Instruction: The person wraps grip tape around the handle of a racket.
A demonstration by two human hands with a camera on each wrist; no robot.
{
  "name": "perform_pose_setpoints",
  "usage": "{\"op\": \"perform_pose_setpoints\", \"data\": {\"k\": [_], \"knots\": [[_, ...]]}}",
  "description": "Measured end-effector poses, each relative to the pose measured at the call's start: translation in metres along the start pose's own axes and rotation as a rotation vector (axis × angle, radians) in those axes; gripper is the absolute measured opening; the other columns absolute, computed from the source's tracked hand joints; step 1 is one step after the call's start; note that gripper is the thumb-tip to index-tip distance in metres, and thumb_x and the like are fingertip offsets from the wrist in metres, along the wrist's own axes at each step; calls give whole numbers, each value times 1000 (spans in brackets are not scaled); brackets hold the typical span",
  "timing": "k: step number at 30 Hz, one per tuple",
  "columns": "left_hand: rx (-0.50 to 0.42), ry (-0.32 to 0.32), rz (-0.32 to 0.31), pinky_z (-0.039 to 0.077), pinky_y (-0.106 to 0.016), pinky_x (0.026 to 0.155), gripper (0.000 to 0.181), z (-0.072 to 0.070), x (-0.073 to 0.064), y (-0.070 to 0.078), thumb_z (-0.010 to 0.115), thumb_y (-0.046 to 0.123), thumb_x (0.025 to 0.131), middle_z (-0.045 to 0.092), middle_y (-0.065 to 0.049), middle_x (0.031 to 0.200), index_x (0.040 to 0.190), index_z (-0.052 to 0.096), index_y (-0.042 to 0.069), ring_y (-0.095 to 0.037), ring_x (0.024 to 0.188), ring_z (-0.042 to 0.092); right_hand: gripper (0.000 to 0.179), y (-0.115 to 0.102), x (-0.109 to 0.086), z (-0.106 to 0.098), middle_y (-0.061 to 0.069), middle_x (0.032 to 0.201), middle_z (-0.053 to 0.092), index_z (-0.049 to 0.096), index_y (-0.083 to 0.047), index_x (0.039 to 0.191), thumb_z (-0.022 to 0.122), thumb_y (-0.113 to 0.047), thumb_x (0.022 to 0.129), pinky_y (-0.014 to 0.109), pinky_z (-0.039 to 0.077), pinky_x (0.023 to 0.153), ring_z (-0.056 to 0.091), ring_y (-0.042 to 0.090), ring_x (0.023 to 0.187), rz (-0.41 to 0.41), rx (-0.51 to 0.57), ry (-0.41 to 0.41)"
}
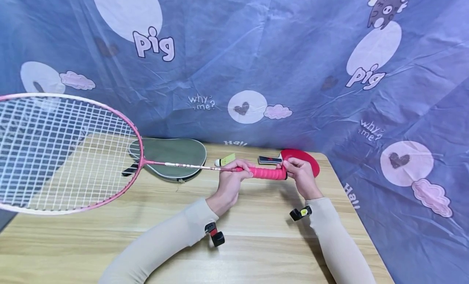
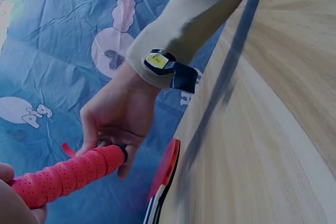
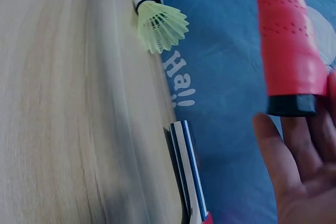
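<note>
A badminton racket [image 1: 142, 162] with a pink frame and white strings is held above the table, its head to the left. My left hand [image 1: 231, 182] grips it where the shaft meets the handle. Perforated red grip tape [image 2: 79, 174] covers the handle in ridged turns, down to a black butt cap [image 3: 292, 105]. At that butt end my right hand [image 1: 301, 177] pinches a loose strip of the tape between thumb and finger. Seen from the right wrist, other fingers [image 3: 302, 142] of this hand lie under the cap.
On the wooden table [image 1: 256, 243], a green racket case [image 1: 176, 154], a yellow shuttlecock [image 1: 228, 159] and a red table tennis bat [image 1: 311, 162] lie along the back edge. Behind them hangs a blue printed cloth [image 1: 205, 72].
</note>
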State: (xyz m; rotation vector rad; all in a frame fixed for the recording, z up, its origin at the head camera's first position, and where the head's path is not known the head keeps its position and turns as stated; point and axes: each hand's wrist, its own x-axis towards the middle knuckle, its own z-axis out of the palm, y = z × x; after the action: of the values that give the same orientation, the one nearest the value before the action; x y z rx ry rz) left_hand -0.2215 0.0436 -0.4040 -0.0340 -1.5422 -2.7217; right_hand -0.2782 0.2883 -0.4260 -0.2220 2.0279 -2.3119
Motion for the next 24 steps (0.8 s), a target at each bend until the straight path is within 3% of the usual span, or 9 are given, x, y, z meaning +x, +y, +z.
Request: {"op": "perform_pose_setpoints", "data": {"k": [3,7,11,16,21,23,24], "knots": [[10,-21,31,53,-25,82,29,0,-2,-2,64,-18,72,72,-8,95,68,63,11,-18,100,67,18,-1,1,2,-4,80,77,70,-14,79,67,-9,97,18,61,71,75,5,77,23,-66,87],[15,-44,62,53,-25,81,27,1,-3,-4,63,-18,72,71,-2,92,69,63,9,-18,100,67,20,-2,1,4,-6,76,76,71,-16,77,68,-9,96,17,59,67,72,3,74,38,-127,125],[34,-63,86,54,-26,85,12,2,-4,-4,64,-18,72,70,0,93,75,60,-7,-18,100,66,22,-3,1,4,-10,74,75,71,-20,76,69,-11,95,16,54,65,68,0,71,49,-233,139],[76,-104,146,56,-26,90,12,4,-8,-5,64,-20,72,70,-5,94,82,56,-20,-21,104,66,21,-4,1,3,-15,72,71,70,-22,77,69,-10,94,16,50,62,59,-1,69,70,-341,153],[100,-164,211,58,-25,92,8,4,-11,-9,62,-22,72,68,-11,93,77,56,-19,-26,104,67,7,-5,1,4,-15,65,62,72,-10,84,71,-11,91,18,44,55,51,2,61,121,-493,152],[99,-190,233,58,-25,93,7,4,-12,-11,61,-23,72,68,-7,92,75,56,-18,-22,103,68,8,-4,1,5,-13,64,62,72,-4,88,71,-12,91,20,43,53,50,4,59,147,-537,150],[100,-203,245,58,-25,93,7,3,-12,-11,61,-22,72,68,-10,92,75,56,-18,-20,102,69,10,-5,1,5,-13,65,62,72,-2,90,71,-12,91,21,44,53,50,4,59,166,-545,145]]}}
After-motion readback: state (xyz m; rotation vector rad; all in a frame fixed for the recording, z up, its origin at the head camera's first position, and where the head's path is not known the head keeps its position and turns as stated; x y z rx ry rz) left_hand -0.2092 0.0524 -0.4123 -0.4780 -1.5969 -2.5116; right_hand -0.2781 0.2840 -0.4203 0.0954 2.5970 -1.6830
